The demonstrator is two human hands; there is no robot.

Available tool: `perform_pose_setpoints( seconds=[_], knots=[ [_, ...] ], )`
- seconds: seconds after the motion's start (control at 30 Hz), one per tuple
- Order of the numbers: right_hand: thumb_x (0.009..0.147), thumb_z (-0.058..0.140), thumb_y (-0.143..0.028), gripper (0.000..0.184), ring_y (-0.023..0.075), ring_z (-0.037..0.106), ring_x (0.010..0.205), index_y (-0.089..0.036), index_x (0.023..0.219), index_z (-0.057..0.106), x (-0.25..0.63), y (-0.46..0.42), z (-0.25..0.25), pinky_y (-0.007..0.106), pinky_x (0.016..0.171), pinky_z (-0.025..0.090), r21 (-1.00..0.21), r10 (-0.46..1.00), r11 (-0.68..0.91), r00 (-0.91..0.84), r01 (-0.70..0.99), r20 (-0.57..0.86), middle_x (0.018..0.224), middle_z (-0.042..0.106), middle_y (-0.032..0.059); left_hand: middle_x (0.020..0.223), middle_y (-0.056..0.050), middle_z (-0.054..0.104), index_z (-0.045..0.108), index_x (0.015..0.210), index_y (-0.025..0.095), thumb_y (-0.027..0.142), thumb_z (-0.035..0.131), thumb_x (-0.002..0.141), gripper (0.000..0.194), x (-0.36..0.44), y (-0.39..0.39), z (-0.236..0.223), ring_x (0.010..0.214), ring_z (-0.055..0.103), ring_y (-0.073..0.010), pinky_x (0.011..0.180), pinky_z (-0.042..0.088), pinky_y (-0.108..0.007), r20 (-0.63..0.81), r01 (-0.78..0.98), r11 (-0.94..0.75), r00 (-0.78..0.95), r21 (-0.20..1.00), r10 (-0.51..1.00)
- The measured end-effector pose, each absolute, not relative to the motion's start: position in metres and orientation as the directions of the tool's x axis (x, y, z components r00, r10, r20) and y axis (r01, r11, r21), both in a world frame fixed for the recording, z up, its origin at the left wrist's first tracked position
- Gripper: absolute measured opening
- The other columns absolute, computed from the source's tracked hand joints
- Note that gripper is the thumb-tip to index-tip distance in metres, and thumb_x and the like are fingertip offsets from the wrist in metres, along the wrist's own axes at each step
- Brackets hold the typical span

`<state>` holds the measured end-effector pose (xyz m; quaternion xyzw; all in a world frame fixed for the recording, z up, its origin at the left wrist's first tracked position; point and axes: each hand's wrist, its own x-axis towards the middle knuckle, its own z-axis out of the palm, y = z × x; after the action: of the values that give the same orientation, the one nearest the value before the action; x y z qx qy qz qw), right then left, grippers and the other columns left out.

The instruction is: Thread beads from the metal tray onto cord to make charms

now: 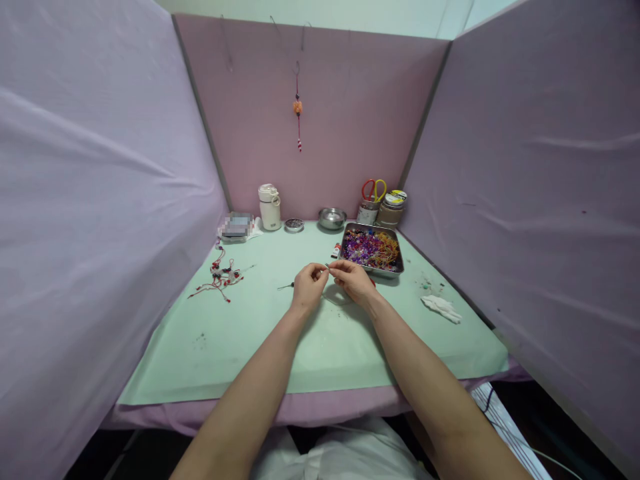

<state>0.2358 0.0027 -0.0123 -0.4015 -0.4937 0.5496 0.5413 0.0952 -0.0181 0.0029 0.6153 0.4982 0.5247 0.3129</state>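
Note:
My left hand (311,285) and my right hand (351,279) meet over the middle of the table, fingertips pinched close together. A thin pale cord (337,303) runs between them and sags in a loop below. Something small and dark shows at the fingertips, too small to name. Left of my left hand, a dark bead on a thin cord end (286,287) sticks out over the cloth. A bit of red shows behind my right wrist, mostly hidden.
A metal tray (387,272) of beads and tangled cords lies behind my right hand. Further back stand a steel bowl (332,219), a jar with scissors (367,212) and a white flask (271,208). Red knotted strings (220,275) lie left, a white glove (442,309) right.

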Motion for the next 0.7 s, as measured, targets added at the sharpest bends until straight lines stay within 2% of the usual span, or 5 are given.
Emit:
perform_pose_setpoints(
  seconds=[0.13, 0.3, 0.5, 0.7],
  knots=[
    [0.061, 0.075, -0.036, 0.021, 0.0134, 0.052, 0.067, -0.022, 0.074, 0.068, 0.235, 0.0, -0.007, 0.028, 0.065, 0.042, -0.976, 0.978, 0.202, -0.045, -0.078, 0.205, 0.073, 0.063, -0.0001, 0.073, -0.003, 0.064, 0.067, 0.078, 0.015, 0.034, 0.056, 0.076, 0.022, 0.093, -0.014, 0.003, 0.069, 0.054, -0.0138, 0.068, 0.041, -0.026, 0.242, 0.178, -0.234, -0.024, 0.956, 0.97],
    [0.066, 0.071, -0.034, 0.016, 0.0164, 0.056, 0.075, -0.021, 0.074, 0.067, 0.233, -0.003, -0.005, 0.032, 0.076, 0.043, -0.938, 0.937, 0.346, -0.062, 0.014, 0.345, 0.077, 0.064, 0.0018, 0.063, -0.001, 0.058, 0.069, 0.076, 0.015, 0.041, 0.059, 0.073, 0.028, 0.09, -0.013, 0.002, 0.061, 0.05, -0.013, 0.06, 0.039, -0.026, 0.138, 0.114, -0.14, 0.022, 0.984, 0.99],
    [0.068, 0.07, -0.038, 0.025, 0.0186, 0.057, 0.079, -0.022, 0.086, 0.066, 0.232, -0.004, -0.006, 0.033, 0.075, 0.046, -0.926, 0.929, 0.37, -0.037, 0.072, 0.368, 0.084, 0.064, 0.0035, 0.068, -0.003, 0.061, 0.07, 0.076, 0.016, 0.04, 0.063, 0.068, 0.027, 0.089, -0.011, -0.001, 0.066, 0.05, -0.0135, 0.061, 0.039, -0.025, 0.101, 0.035, -0.101, 0.002, 0.994, 0.995],
    [0.077, 0.062, -0.036, 0.013, 0.02, 0.057, 0.082, -0.023, 0.079, 0.067, 0.233, -0.008, -0.001, 0.034, 0.074, 0.044, -0.854, 0.874, 0.483, -0.048, 0.194, 0.484, 0.085, 0.063, 0.005, 0.068, -0.004, 0.062, 0.069, 0.074, 0.016, 0.039, 0.061, 0.068, 0.025, 0.089, -0.012, 0.002, 0.069, 0.052, -0.0154, 0.065, 0.042, -0.027, 0.094, 0.063, -0.093, -0.019, 0.994, 0.995]
  ],
)
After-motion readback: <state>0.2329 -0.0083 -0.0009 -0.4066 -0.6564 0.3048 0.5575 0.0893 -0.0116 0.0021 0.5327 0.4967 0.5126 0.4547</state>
